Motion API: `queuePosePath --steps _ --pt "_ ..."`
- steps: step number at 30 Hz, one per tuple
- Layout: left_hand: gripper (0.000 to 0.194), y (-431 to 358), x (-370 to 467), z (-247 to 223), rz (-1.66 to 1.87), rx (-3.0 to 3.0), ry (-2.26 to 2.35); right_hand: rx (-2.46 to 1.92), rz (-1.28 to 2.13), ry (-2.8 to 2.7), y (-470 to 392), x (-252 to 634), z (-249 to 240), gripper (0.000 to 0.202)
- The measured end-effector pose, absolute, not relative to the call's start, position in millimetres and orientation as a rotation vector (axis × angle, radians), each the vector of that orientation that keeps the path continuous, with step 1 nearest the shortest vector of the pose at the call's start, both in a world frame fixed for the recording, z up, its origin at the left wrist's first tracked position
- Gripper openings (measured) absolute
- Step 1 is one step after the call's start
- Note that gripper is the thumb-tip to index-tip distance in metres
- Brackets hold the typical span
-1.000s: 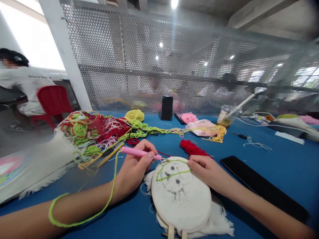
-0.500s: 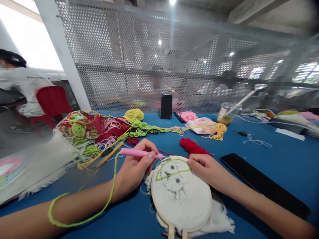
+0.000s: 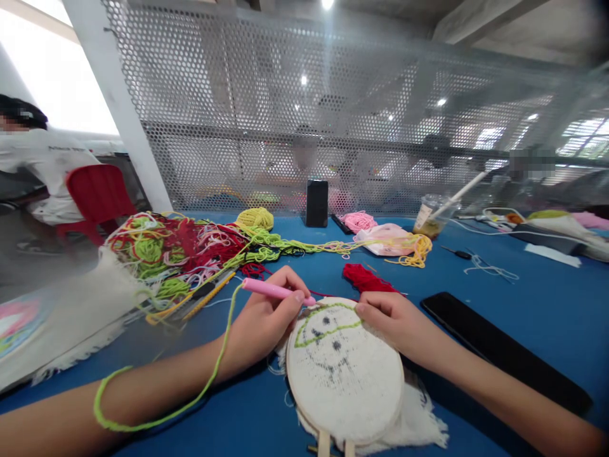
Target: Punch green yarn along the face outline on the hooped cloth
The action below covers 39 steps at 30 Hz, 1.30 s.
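"Hoop [image 3: 345,393] first, please: where does it sit?"

"Near side of the blue surface [image 3: 252,412], between the two hands, white cloth stretched across it. A green outline [image 3: 328,331] curves over the upper part; dark marks show inside that outline and below it."

"And the left hand [image 3: 273,317]?"

"Closed on a pink pen-shaped tool [image 3: 273,289], thumb and fingers pinching the barrel. Its front end is at the hoop's upper left edge; I can't tell whether the point is in the cloth."

"Anything trailing from it?"

"Yes, a green strand [image 3: 228,324] from the back end, looping down over the left forearm."

"The right hand [image 3: 392,320]?"

"Fingers curled, thumb on top, gripping the hoop's upper right edge."

"What's around them?"

"Red yarn [image 3: 365,279] just beyond the hoop, a long black object [image 3: 499,349] to the right, a many-coloured yarn tangle [image 3: 185,247] farther left. Behind, a dark phone-like slab [image 3: 316,203] stands upright before a perforated screen [image 3: 266,108]."
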<state>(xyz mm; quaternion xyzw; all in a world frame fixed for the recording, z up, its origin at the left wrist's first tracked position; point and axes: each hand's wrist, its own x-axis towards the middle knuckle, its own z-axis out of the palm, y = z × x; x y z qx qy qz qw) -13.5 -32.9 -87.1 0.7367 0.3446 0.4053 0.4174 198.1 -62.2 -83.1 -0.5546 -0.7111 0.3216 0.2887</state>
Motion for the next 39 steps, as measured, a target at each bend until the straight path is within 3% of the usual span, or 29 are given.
queuePosePath --steps 6,18,30,39 --pt "0.013 -35 -3 -77 0.864 2.119 0.881 -1.505 0.888 -1.908 -64 194 -82 0.030" --pt "0.018 -31 -12 -94 1.159 1.664 0.842 -1.484 0.939 -1.879 -59 202 -91 0.030" --pt "0.018 -32 -12 -92 1.072 1.682 0.863 -1.514 0.933 -1.906 -59 203 -90 0.030" --pt "0.013 -29 -2 -81 0.957 2.064 0.867 -1.510 0.884 -1.908 -61 197 -84 0.030"
